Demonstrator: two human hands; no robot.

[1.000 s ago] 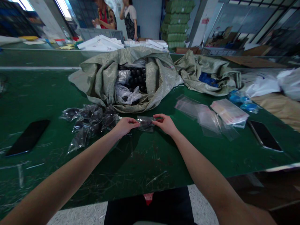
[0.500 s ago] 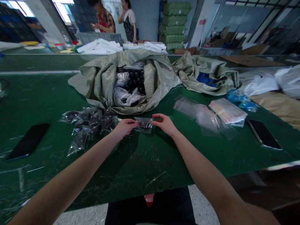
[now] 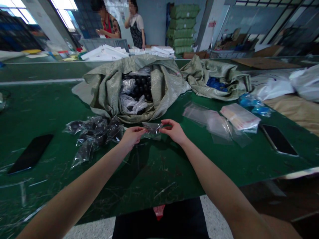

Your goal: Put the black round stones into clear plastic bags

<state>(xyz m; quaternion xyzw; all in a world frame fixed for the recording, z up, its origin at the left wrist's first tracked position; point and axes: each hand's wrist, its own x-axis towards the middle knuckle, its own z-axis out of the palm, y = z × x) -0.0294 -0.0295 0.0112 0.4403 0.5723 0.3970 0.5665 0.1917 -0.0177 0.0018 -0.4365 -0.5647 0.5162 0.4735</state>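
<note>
Between my two hands is a small clear plastic bag (image 3: pixel 152 128) with something dark inside, too small to make out. My left hand (image 3: pixel 133 136) pinches its left end, and my right hand (image 3: pixel 173 130) pinches the right end. Left of my left hand lies a pile of clear bags with dark round pieces (image 3: pixel 96 131). Beyond my hands, an open woven sack (image 3: pixel 166 89) holds many black round pieces (image 3: pixel 142 87) and crumpled thin plastic. Flat clear bags (image 3: pixel 216 124) are spread to the right, beside a thicker stack of bags (image 3: pixel 239 116).
Phones lie at the left (image 3: pixel 31 152) and the right (image 3: pixel 279 139). Another woven sack (image 3: pixel 194 78) holds blue pieces, with bagged blue pieces (image 3: pixel 260 109) nearby. White strips (image 3: pixel 104 53) lie on the far bench. Two people stand beyond it.
Both hands stay in nearly the same place on the bag's ends. The bag between them is tilted and folded differently. The view has shifted slightly.
</note>
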